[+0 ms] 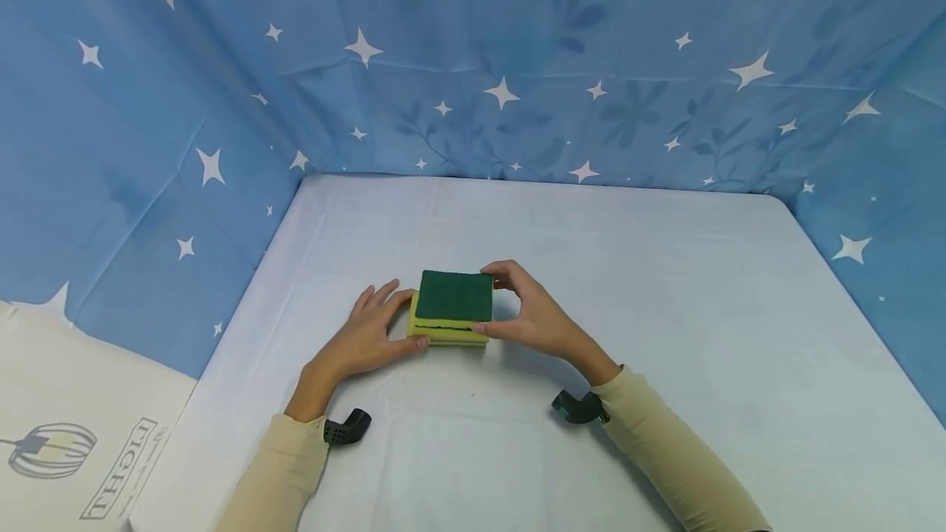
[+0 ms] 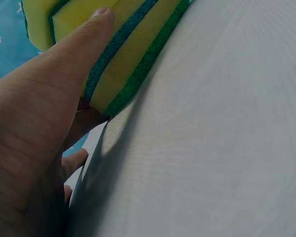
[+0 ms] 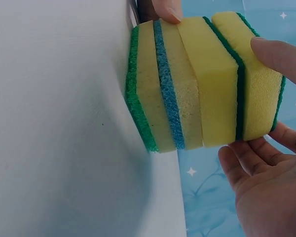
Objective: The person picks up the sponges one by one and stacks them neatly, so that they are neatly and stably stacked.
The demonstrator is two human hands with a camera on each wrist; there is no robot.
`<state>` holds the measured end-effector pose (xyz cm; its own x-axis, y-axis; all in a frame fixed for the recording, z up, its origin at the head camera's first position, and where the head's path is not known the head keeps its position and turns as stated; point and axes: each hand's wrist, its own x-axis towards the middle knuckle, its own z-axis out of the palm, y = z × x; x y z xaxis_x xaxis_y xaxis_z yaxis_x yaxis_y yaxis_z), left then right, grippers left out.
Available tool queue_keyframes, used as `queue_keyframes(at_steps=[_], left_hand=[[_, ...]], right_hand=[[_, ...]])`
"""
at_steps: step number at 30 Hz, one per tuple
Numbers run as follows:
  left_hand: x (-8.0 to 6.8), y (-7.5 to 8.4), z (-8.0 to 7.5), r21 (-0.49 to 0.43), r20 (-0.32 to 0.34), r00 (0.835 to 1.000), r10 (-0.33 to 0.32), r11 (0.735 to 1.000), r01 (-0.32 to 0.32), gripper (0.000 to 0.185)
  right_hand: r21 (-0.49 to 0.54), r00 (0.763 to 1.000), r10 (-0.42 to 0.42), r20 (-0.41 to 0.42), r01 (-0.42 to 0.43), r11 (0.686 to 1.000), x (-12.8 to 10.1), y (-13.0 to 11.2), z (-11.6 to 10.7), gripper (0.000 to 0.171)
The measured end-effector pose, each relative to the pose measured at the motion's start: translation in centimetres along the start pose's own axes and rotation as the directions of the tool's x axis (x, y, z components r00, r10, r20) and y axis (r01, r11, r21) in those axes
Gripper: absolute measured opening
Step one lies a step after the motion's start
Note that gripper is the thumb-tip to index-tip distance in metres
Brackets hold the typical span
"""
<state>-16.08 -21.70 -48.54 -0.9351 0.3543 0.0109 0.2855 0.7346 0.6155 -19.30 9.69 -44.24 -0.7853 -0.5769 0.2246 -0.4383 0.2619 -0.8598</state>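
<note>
A stack of several yellow sponges (image 3: pixel 214 84) stands on the white table. The lowest has a bright green scouring layer against the cloth; the one above it has a blue layer (image 3: pixel 168 91). On top lies a sponge with a dark green face (image 1: pixel 456 295), set slightly askew. My right hand (image 1: pixel 535 314) pinches this top sponge, thumb on its near side and fingers at its far side. My left hand (image 1: pixel 369 335) holds the lower sponges from the left, its thumb (image 2: pixel 91 39) on their near side. The left fingertips are partly hidden behind the stack.
White cloth covers the table (image 1: pixel 665 286). A blue curtain (image 1: pixel 458 48) with white stars hangs behind it and along both sides. Printed cream fabric (image 1: pixel 74 384) lies at the lower left. Each wrist carries a small black camera (image 1: pixel 347 427).
</note>
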Motion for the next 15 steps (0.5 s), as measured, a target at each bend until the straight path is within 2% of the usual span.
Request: queue_keyframes(at_steps=[5, 9, 12, 15], left_hand=[[0.0, 0.0, 0.0, -0.009, 0.003, 1.0, 0.0, 1.0, 0.0, 0.087], [-0.2, -0.2, -0.3, -0.073, 0.01, 1.0, 0.004, 0.997, -0.003, 0.093], [-0.3, -0.7, -0.6, -0.147, -0.011, 0.998, 0.065, 0.987, -0.066, 0.092], [-0.4, -1.2, -1.0, -0.215, -0.046, 0.993, 0.112, 0.969, -0.119, 0.076]], right_hand=[[-0.016, 1.0, -0.012, 0.004, 0.012, 1.0, -0.1, 0.1, 0.0, 0.08], [-0.024, 0.999, -0.036, 0.021, 0.036, 0.999, -0.3, 0.3, -0.2, 0.084], [-0.025, 0.997, -0.079, 0.022, 0.079, 0.997, -0.3, 0.8, -0.6, 0.078], [-0.047, 0.995, -0.102, -0.017, 0.102, 0.994, -0.4, 1.4, -1.3, 0.066]])
